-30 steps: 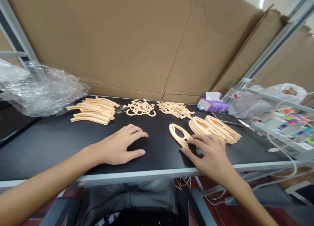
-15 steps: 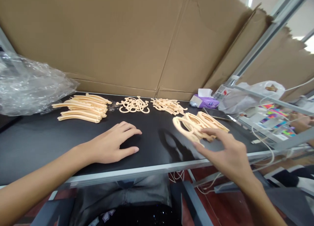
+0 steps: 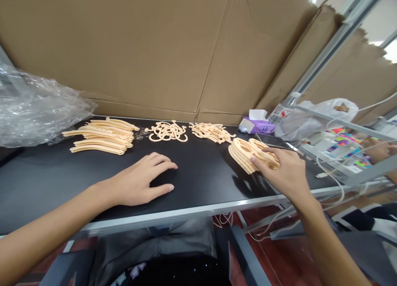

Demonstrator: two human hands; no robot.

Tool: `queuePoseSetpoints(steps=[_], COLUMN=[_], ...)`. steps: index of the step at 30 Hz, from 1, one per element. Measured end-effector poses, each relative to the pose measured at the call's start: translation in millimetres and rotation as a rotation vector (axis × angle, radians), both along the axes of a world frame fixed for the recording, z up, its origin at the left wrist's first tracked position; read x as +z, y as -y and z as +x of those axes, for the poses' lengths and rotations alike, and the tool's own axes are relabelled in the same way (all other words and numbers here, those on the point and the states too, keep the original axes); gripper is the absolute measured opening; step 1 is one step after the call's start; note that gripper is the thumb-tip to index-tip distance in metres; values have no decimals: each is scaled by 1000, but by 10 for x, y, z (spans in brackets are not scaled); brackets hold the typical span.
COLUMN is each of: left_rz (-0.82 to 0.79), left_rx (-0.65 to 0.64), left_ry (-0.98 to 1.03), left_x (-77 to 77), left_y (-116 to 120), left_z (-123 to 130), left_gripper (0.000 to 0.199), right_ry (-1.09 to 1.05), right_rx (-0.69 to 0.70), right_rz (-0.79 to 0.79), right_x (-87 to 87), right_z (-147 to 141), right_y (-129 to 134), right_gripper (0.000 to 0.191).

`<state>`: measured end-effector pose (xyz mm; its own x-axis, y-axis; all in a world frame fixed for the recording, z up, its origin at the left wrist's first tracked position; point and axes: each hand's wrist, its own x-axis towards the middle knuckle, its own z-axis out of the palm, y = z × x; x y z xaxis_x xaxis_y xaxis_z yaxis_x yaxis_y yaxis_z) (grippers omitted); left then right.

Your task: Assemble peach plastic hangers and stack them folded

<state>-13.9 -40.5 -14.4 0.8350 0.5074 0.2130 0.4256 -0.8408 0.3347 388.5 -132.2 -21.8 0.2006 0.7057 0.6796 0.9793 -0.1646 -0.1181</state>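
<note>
My right hand (image 3: 287,170) is closed, thumb and fingers gripping a cream-coloured looped plastic piece (image 3: 270,158) at the stacks' near right side. Its outline is partly covered by my fingers. Just left of it stands a stack of matching looped pieces (image 3: 242,153) with oval openings. Palm down on the black tabletop (image 3: 198,174), my left hand (image 3: 149,180) holds nothing, its fingers apart. Beyond it lie a pile of long curved cream strips (image 3: 102,138), a heap of hook-shaped pieces (image 3: 167,132) and a heap of slender pieces (image 3: 211,132).
Crumpled clear plastic (image 3: 40,108) is at the left. A purple tissue pack (image 3: 257,124) and a dark flat device (image 3: 271,140) lie at the back right. White cables (image 3: 336,182) hang by the metal frame on the right. Cardboard (image 3: 139,50) walls the back.
My right hand has carried the looped piece from in front of the stacks rightward and down over them. My left hand has stayed in place.
</note>
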Motion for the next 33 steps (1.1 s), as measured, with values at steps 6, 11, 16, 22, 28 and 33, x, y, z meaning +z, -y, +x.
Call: queuePoseSetpoints(steps=[6,11,16,22,28,33], left_rz=[9,12,22,23,29,31], left_rx=[6,15,10,16,9,4], left_ry=[-21,-22,-28,-36,-33,-18], left_x=[-1,9,5,-1,-16,-13], left_y=[1,6,5,6,-2,-4], left_z=[2,13,15,15,10,13], left_gripper=[45,44,44,44,44,43], right_ry=[32,77,110,23,23,32], right_rx=[-24,-87,-130,-99,-83,18], right_rz=[-16,-25,-60,-64,-32,76], right_x=[-20,7,49,43,16,114], right_z=[-47,-114,-159,-86,1,-231], right_y=[28,56,75,26,18,-43], right_gripper=[50,53,53,54,54,47])
